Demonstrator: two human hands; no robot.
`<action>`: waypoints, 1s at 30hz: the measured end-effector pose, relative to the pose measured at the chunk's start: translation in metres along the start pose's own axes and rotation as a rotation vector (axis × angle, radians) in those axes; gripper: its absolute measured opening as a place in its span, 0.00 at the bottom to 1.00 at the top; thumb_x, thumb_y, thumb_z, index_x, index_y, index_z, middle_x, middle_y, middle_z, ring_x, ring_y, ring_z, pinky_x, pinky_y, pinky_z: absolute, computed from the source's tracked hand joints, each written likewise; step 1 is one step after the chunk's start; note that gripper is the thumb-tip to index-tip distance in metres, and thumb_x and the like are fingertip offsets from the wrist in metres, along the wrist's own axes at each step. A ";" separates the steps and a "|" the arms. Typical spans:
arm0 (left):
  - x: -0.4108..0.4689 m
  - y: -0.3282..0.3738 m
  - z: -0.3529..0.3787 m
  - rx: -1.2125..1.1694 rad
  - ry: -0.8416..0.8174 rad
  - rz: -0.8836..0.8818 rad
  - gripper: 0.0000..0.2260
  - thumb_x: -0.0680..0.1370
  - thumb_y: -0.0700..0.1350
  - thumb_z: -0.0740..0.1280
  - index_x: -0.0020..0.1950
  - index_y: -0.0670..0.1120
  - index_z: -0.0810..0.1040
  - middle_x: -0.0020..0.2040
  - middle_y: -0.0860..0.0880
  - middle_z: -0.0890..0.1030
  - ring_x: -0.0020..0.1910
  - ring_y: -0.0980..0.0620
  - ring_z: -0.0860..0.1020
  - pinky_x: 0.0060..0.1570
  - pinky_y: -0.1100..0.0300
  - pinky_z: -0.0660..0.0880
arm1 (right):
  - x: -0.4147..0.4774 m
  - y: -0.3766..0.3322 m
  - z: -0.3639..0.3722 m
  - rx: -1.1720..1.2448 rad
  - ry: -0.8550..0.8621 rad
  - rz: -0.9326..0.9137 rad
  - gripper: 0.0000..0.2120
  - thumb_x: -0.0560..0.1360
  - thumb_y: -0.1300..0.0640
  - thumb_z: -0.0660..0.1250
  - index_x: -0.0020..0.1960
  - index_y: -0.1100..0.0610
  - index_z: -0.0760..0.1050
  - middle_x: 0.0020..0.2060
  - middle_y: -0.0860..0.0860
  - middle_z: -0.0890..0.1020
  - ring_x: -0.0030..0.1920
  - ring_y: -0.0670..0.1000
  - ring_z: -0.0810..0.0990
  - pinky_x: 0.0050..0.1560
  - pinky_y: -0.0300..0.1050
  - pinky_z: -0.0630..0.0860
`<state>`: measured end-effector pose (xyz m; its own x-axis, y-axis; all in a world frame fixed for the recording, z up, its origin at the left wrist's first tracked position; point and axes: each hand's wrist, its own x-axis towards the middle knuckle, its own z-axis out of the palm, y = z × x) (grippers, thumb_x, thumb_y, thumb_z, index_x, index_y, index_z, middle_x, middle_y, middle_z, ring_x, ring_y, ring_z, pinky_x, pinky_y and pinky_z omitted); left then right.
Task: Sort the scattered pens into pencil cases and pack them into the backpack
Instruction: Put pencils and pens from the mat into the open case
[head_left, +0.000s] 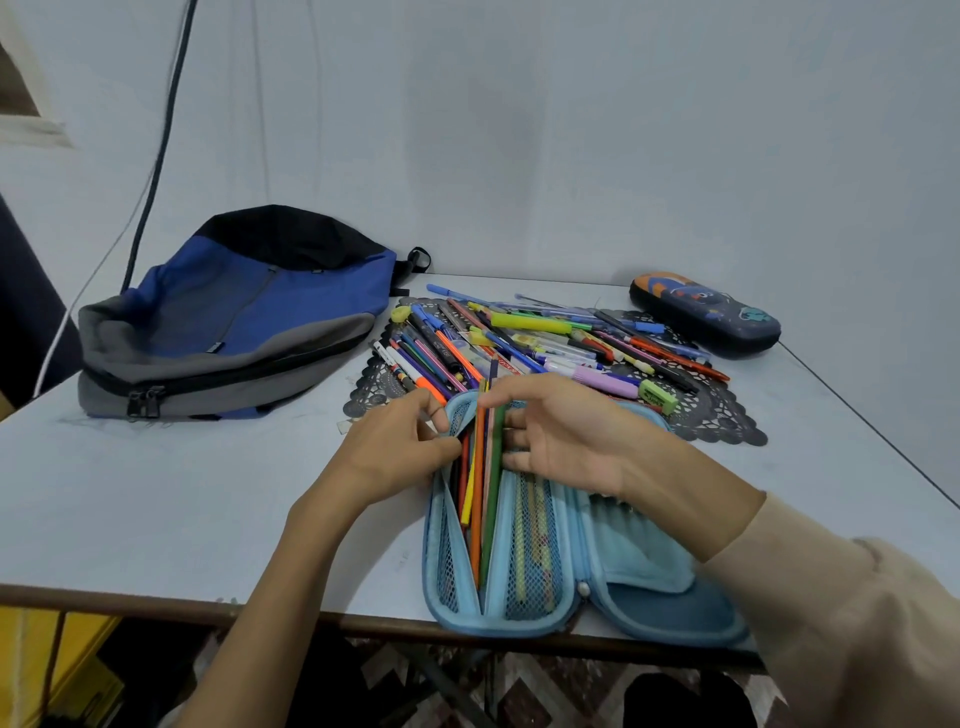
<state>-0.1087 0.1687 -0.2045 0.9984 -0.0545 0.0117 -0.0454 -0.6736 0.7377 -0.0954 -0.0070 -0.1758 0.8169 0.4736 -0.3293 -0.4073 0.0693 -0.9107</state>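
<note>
The right arm wears a loose long sleeve (831, 597) of pale beige cloth, soft and creased, with wide folds toward the elbow. Its cuff (727, 525) is a plain straight edge ending at the wrist, and a small puckered patch shows higher up the cloth. The left forearm (291, 566) is bare as far as it shows. The left hand (395, 452) and right hand (561, 441) are bare.

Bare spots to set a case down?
Free: table left of open blue case, in front of backpack; strip right of doily, nearer than dark case. Crowded: pen pile on doily; left hand and right hand at the pencils.
</note>
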 end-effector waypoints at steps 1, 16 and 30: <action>0.000 0.000 0.000 -0.001 0.002 0.000 0.12 0.62 0.53 0.65 0.42 0.50 0.73 0.37 0.48 0.82 0.40 0.45 0.81 0.48 0.42 0.79 | -0.001 -0.001 -0.002 0.026 -0.019 0.012 0.06 0.74 0.62 0.65 0.46 0.54 0.70 0.43 0.54 0.76 0.42 0.52 0.76 0.53 0.45 0.73; 0.007 -0.003 0.007 0.073 0.050 0.019 0.06 0.72 0.45 0.71 0.43 0.50 0.74 0.37 0.48 0.83 0.37 0.48 0.82 0.48 0.47 0.79 | 0.034 -0.025 -0.018 -0.798 0.273 -0.259 0.20 0.79 0.62 0.60 0.71 0.58 0.70 0.72 0.51 0.70 0.70 0.49 0.68 0.65 0.41 0.63; 0.017 -0.001 0.014 0.246 0.160 0.077 0.04 0.74 0.49 0.67 0.39 0.53 0.78 0.34 0.50 0.82 0.34 0.51 0.80 0.45 0.52 0.80 | 0.057 -0.011 -0.006 -1.428 0.325 -0.305 0.15 0.72 0.66 0.58 0.51 0.70 0.80 0.51 0.65 0.81 0.51 0.62 0.80 0.52 0.57 0.78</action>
<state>-0.0919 0.1584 -0.2141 0.9833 -0.0091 0.1818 -0.1084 -0.8314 0.5450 -0.0421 0.0141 -0.1854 0.9256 0.3754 0.0484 0.3668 -0.8580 -0.3597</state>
